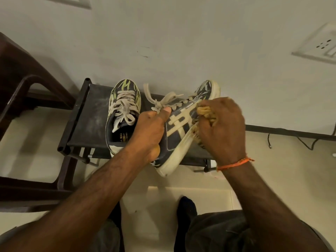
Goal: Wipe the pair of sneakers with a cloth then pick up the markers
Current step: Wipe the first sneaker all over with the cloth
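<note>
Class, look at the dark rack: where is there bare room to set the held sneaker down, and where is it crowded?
Free: the dusty strip of the rack left of the resting sneaker. Crowded: its right side, where the left hand holds the tilted sneaker and the right hand presses the cloth.

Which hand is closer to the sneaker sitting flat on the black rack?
Left. The left hand is right beside that sneaker; the right hand is farther, across the tilted sneaker.

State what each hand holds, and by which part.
The left hand grips the tilted sneaker at its collar, thumb by the laces. The right hand holds a bunched cloth against that sneaker's side.
</note>
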